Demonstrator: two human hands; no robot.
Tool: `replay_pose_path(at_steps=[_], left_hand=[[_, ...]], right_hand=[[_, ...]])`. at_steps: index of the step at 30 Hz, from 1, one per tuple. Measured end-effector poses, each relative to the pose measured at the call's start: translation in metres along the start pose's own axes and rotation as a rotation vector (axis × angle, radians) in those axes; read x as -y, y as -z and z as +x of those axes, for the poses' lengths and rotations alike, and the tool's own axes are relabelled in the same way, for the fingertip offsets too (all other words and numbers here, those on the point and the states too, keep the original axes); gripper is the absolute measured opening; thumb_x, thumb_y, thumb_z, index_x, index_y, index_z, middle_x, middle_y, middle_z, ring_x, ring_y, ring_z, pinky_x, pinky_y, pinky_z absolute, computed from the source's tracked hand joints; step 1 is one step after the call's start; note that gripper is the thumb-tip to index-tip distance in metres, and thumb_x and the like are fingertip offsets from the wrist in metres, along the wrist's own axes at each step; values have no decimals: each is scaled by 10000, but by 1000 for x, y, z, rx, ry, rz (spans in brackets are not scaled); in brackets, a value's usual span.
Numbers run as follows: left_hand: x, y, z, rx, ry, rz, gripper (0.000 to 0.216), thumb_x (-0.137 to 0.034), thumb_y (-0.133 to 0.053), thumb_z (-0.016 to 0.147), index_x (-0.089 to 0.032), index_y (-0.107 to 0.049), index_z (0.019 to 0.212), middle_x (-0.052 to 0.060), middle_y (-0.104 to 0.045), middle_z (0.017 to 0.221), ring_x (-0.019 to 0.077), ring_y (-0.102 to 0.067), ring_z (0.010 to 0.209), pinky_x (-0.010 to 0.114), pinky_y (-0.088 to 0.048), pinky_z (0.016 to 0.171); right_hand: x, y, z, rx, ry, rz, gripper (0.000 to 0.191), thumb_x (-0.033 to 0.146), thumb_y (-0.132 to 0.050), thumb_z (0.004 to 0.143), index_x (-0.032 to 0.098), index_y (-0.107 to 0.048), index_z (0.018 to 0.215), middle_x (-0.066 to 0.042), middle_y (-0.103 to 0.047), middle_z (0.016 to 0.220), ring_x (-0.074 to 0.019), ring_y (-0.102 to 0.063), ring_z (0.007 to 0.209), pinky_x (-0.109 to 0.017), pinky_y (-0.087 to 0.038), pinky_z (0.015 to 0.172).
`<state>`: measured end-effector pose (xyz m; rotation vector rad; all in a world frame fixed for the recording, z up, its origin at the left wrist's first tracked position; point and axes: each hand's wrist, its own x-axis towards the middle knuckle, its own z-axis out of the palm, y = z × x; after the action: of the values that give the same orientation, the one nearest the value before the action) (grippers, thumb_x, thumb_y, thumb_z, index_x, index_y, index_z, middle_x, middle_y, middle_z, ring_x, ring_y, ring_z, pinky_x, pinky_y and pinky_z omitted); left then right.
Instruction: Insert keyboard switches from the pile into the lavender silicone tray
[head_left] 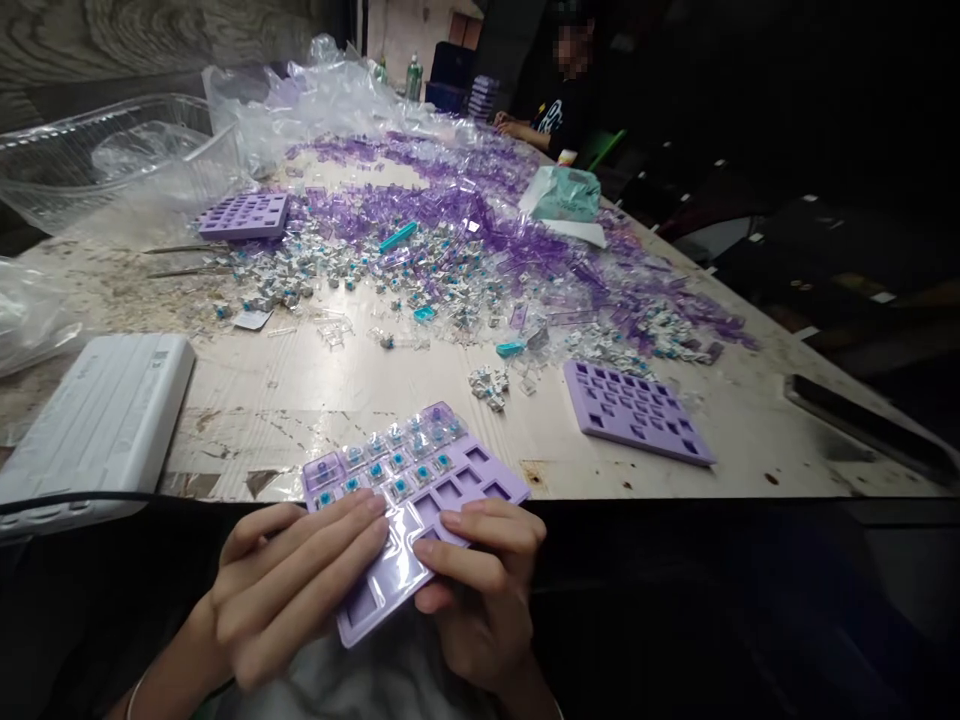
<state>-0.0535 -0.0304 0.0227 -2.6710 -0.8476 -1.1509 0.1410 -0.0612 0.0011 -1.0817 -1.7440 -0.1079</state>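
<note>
A light purple tray with square recesses is tilted over the table's near edge, between my two hands. Clear and purple-topped square pieces with blue centres sit in rows in its far part; bare recesses show along the right. Shiny clear plastic film lies over part of the tray. My left hand is laid over the tray's left part, its fingers stretched flat on the film. At the near right edge my right hand grips the tray, fingertips on top and the palm side underneath.
Loose small white-and-blue parts and purple pieces cover the mid table. Other purple trays lie right and far left. A white box, clear bin, dark phone-like slab and another person are around.
</note>
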Motion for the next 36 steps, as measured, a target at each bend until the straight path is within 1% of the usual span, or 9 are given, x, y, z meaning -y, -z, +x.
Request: replay_pose_path(at_steps=[5, 7, 10, 14, 17, 21, 26, 30, 36], left_hand=[[12, -17, -2, -71, -41, 7, 331, -168, -411, 998, -117, -569, 1284, 97, -688, 1206, 165, -642, 1115, 318, -372, 999], [17, -22, -3, -117, -40, 1, 305, -152, -429, 988, -89, -609, 1225, 119, -707, 1159, 169, -649, 1093, 323, -367, 991], [21, -27, -4, -170, -17, -3, 278, -132, -446, 970, -95, -649, 1156, 129, -716, 1130, 188, -665, 1055, 327, -398, 933], [23, -31, -7, -170, -56, -7, 253, -151, -453, 971, -104, -668, 1095, 132, -722, 1106, 202, -667, 1056, 329, -418, 855], [26, -33, -10, -156, -87, -26, 271, -184, -418, 993, -107, -658, 1091, 118, -734, 1072, 210, -653, 1102, 335, -418, 847], [29, -34, -10, -129, -121, 2, 238, -165, -445, 984, -111, -658, 1076, 105, -740, 1060, 204, -638, 1132, 338, -413, 850], [28, -39, -4, -189, -85, -28, 198, -161, -506, 958, -92, -651, 1075, 104, -743, 1043, 189, -650, 1104, 307, -435, 787], [26, -41, -1, -206, -55, 9, 207, -211, -508, 968, -98, -634, 1086, 82, -750, 1015, 158, -660, 1073, 293, -435, 779], [24, -38, -6, -201, -49, 23, 193, -145, -482, 960, -136, -646, 1060, 113, -700, 1142, 177, -633, 1132, 313, -458, 822]], right_hand=[[-20, 22, 15, 252, -135, 158, 205, 233, -508, 951, 229, -555, 1151, -57, -574, 1092, -191, -551, 1054, -358, -463, 914], [-37, 33, 28, 183, -184, 113, 235, 164, -510, 934, 235, -556, 1154, -58, -582, 1112, -182, -567, 1072, -337, -463, 923], [-66, 42, 52, 74, -296, -112, 157, 187, -485, 946, 226, -594, 1052, -67, -596, 1053, -196, -576, 1022, -333, -462, 866], [-88, 35, 73, 290, -461, -289, 210, 351, -483, 953, 205, -565, 826, -51, -613, 852, -196, -575, 781, -313, -423, 699], [-90, 27, 78, 315, -500, -319, 305, 440, -524, 920, 214, -495, 718, -13, -556, 700, -178, -527, 653, -297, -350, 619], [-92, 25, 81, 353, -532, -261, 229, 386, -577, 877, 213, -514, 740, 30, -502, 603, -148, -489, 567, -274, -321, 565], [-99, 27, 86, 343, -553, -73, 97, 285, -595, 840, 194, -570, 816, 18, -565, 671, -132, -551, 602, -252, -437, 584], [-85, 24, 90, 340, -585, 278, 124, 311, -637, 842, 201, -604, 889, -4, -637, 808, -143, -649, 731, -259, -529, 670], [-57, 20, 92, 504, -319, 383, 84, 202, -621, 895, 231, -644, 970, 9, -666, 936, -119, -625, 870, -255, -491, 798]])
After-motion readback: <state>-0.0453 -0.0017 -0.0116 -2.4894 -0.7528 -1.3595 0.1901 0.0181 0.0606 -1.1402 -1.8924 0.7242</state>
